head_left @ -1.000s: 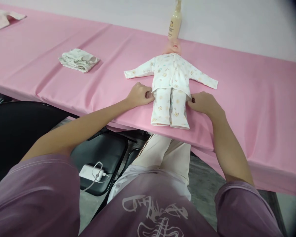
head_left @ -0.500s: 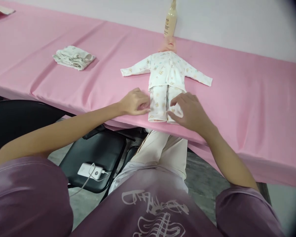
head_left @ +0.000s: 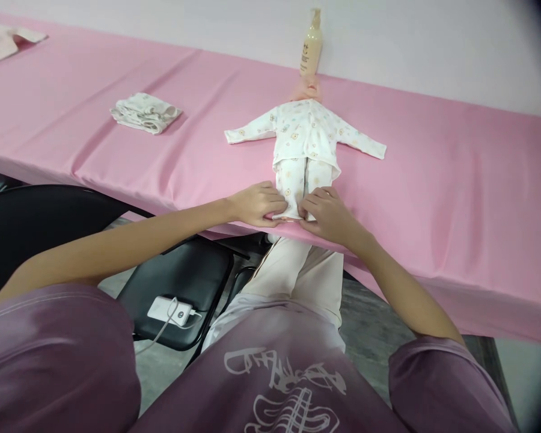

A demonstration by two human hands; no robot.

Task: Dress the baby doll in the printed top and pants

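Observation:
White printed baby trousers lie flat near the table's front edge, legs pointing toward me. My left hand is closed on the outer side of the left leg's hem. On that same leg's inner side, my right hand pinches the cloth by the hem and covers part of the other leg. A matching long-sleeved baby top overlaps the waist, both sleeves spread out. Above its collar is a blurred pinkish shape, like a doll's head.
A pump bottle stands behind, near the wall. Folded printed cloth lies left on the pink-covered table, with a pale piece at the far left. A white power bank with a cable rests on a black chair.
Both hands have come down onto the trouser leg's hem and closed on it; the right hand moved left from over the other leg. The view has shifted slightly.

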